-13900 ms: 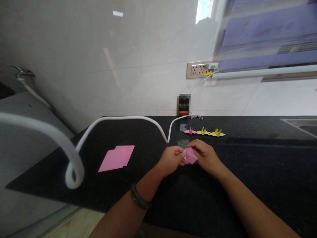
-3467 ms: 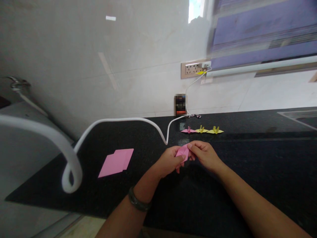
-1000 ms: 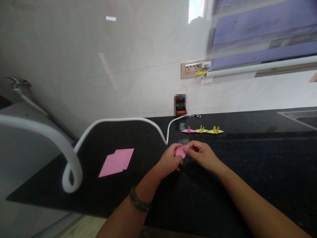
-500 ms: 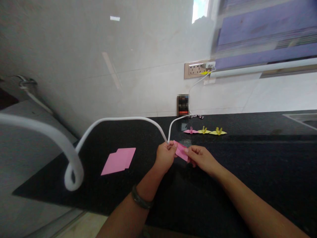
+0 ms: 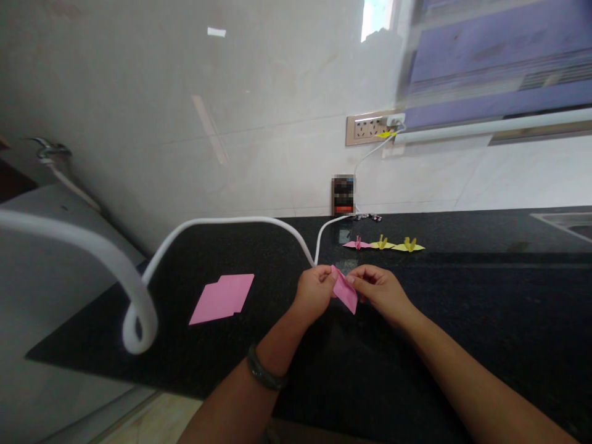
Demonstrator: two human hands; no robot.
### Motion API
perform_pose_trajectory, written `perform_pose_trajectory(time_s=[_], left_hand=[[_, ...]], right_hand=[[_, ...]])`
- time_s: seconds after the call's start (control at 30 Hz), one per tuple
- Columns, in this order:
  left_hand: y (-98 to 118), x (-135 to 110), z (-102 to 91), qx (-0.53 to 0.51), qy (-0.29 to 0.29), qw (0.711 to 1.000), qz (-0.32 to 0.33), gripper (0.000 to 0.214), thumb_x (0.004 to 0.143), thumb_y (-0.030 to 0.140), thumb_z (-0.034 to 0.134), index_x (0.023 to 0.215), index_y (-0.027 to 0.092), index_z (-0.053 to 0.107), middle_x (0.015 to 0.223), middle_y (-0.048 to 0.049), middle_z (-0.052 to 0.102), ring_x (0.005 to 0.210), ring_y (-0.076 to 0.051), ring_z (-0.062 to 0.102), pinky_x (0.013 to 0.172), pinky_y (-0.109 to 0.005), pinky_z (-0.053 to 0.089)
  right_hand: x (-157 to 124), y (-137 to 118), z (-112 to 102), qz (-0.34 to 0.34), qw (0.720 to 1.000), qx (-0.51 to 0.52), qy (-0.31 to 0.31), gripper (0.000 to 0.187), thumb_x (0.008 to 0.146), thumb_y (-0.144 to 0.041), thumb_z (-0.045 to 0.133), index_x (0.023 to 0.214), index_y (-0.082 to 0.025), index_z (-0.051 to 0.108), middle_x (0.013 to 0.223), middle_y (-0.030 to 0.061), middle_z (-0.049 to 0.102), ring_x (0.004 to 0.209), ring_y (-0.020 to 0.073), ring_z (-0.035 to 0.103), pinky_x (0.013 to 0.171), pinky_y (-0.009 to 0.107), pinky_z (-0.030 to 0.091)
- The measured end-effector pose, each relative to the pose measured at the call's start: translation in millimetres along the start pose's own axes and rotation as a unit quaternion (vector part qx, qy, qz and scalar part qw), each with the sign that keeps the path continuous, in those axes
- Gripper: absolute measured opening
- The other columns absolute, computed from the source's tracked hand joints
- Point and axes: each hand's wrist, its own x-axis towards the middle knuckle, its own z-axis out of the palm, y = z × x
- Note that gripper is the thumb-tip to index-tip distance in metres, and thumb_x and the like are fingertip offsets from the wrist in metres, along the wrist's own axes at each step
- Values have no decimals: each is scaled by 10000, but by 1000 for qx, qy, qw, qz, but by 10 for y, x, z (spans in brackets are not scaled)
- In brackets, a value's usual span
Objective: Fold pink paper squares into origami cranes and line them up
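Between my two hands is a small folded piece of pink paper [image 5: 345, 292], held just above the black counter and tilted. My left hand [image 5: 314, 290] pinches its left edge between thumb and fingers. At its upper right side, my right hand [image 5: 377, 288] grips the paper with thumb and curled fingers; some fingertips are hidden behind it. Flat pink paper sheets [image 5: 224, 298] lie overlapping to the left. Beyond my hands stand a pink paper crane [image 5: 357, 244] and two yellow ones, the middle crane [image 5: 382, 243] and the right crane [image 5: 409, 246], in a row.
A thick white cable [image 5: 231, 220] loops across the left and ends near my left hand. Against the wall leans a phone-like device [image 5: 343, 196] with a blurred screen. Above it is a wall socket [image 5: 367, 128] with a plugged-in charger. A sink edge [image 5: 562, 221] shows far right.
The pink paper has turned so its lower corner points further down. My right hand has shifted its hold up along the edge. The view has moved slightly.
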Motion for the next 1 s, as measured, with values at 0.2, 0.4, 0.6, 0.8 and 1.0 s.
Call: perform_pose_trajectory(time_s=[0.2, 0.4, 0.6, 0.8, 1.0], left_hand=[[69, -33, 12, -51, -9, 998, -40, 211, 701, 298, 538, 789, 108, 564, 622, -16, 564, 529, -86, 541, 503, -213, 484], [103, -55, 18, -71, -23, 995, -61, 194, 713, 288, 513, 776, 106, 543, 616, -20, 563, 523, -92, 556, 472, -202, 479], [132, -78, 34, -66, -24, 995, -66, 212, 677, 302, 556, 760, 107, 548, 597, -11, 555, 498, -81, 534, 449, -194, 466], [81, -54, 9, -44, 18, 997, -54, 242, 636, 324, 604, 737, 108, 565, 569, -4, 556, 482, -79, 511, 447, -190, 435], [110, -37, -29, 0, 103, 994, 35, 220, 644, 310, 597, 722, 104, 617, 621, -19, 581, 551, -86, 513, 508, -188, 419]], right_hand=[[4, 5, 16, 16, 1000, 13, 4, 247, 656, -379, 587, 761, -157, 561, 634, 3, 542, 488, 89, 461, 430, 207, 377], [0, -6, 17, 25, 1000, 8, 2, 215, 669, -363, 576, 743, -164, 544, 621, -7, 540, 465, 81, 453, 421, 204, 363], [11, 21, 24, 11, 1000, -12, -3, 202, 657, -356, 582, 711, -169, 530, 599, -12, 530, 476, 90, 465, 431, 211, 383], [-2, -6, 50, 23, 999, -20, -12, 232, 660, -385, 575, 737, -174, 519, 629, -8, 518, 486, 90, 456, 402, 200, 385], [-43, -72, 65, 38, 998, -41, -30, 294, 640, -420, 590, 782, -179, 498, 577, -35, 492, 450, 81, 431, 387, 196, 362]])
